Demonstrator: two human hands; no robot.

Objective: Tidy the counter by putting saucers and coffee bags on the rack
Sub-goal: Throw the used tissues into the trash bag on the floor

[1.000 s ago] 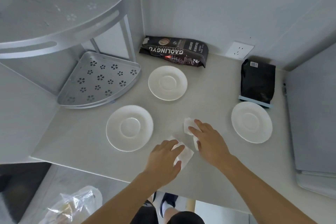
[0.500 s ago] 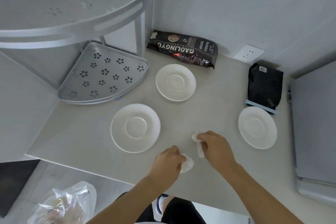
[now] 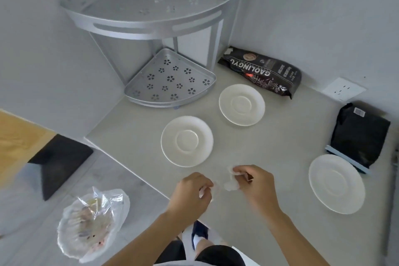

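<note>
Hands crumpling tissue, round glossy saucers

White saucers; silver rack, flower-pattern holes.

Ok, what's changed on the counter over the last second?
The left hand and right hand went from pressing flat on the white tissue pieces to bunching them into their grip. All three saucers, both coffee bags and the rack stayed put.
</note>
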